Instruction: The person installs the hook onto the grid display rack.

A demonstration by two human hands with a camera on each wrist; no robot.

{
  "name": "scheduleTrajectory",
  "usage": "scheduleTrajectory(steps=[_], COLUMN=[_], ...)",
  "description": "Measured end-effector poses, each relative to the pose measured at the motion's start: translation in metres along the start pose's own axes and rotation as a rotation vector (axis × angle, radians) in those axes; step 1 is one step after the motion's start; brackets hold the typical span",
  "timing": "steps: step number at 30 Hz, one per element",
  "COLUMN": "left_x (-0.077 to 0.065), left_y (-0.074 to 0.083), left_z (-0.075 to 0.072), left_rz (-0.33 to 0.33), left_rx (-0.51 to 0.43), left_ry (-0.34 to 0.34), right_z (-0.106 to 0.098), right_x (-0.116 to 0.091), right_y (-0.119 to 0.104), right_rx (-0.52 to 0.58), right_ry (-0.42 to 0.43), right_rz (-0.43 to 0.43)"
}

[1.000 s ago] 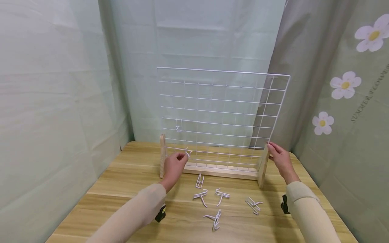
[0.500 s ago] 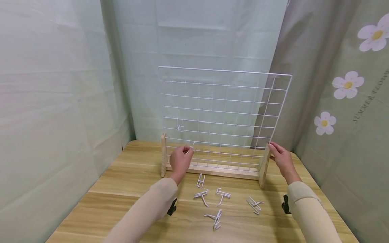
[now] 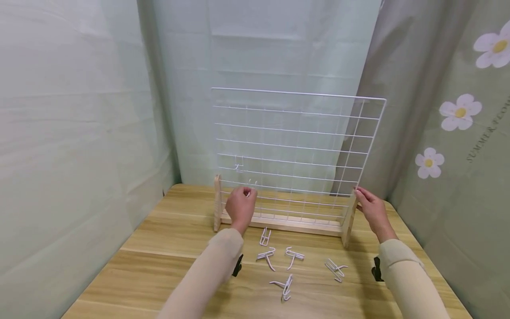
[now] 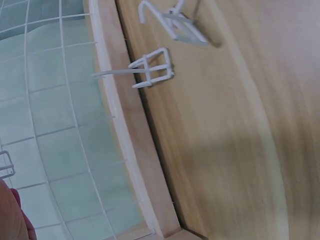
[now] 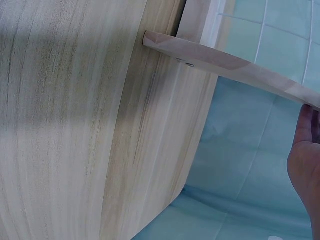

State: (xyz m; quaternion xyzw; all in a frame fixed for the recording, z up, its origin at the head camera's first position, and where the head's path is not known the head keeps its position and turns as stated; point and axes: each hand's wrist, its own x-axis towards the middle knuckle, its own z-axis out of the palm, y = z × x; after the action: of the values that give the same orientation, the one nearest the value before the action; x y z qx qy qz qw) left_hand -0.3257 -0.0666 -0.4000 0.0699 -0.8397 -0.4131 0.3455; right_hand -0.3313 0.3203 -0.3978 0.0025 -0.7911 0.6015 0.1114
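Observation:
A white wire grid (image 3: 299,93) stands upright in a wooden base (image 3: 295,225). At its lower left my left hand (image 3: 241,204) pinches a white wire display hook (image 4: 10,167), whose two prongs show just above the fingers against the grid. Another white hook (image 3: 239,170) hangs on the grid slightly higher up. My right hand (image 3: 373,212) grips the top of the right wooden upright (image 3: 349,221), by the grid's side wire. In the right wrist view, fingers (image 5: 304,127) lie against the upright's upper end.
Several loose white hooks lie on the wooden table in front of the base, one (image 3: 265,238) close to it and another (image 3: 335,268) farther right. Pale green curtains (image 3: 99,133) enclose the table at the back and sides.
My left hand has risen a little and moved right with the hook, bringing it up against the grid below the hung hook. The right hand keeps its hold on the upright.

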Motion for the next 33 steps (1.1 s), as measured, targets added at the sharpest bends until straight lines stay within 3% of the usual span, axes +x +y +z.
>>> scheduleTrajectory(steps=[22,33], left_x=[0.023,0.032], left_y=[0.044,0.062], left_z=[0.000,-0.003], left_rz=[0.021,-0.019], left_rx=[0.023,0.001], left_ry=[0.106,0.126], right_z=[0.001,0.000], right_x=[0.000,0.000], right_y=[0.000,-0.001], right_rx=[0.031,0.021], right_ry=[-0.004,-0.016], right_rz=[-0.002,-0.007])
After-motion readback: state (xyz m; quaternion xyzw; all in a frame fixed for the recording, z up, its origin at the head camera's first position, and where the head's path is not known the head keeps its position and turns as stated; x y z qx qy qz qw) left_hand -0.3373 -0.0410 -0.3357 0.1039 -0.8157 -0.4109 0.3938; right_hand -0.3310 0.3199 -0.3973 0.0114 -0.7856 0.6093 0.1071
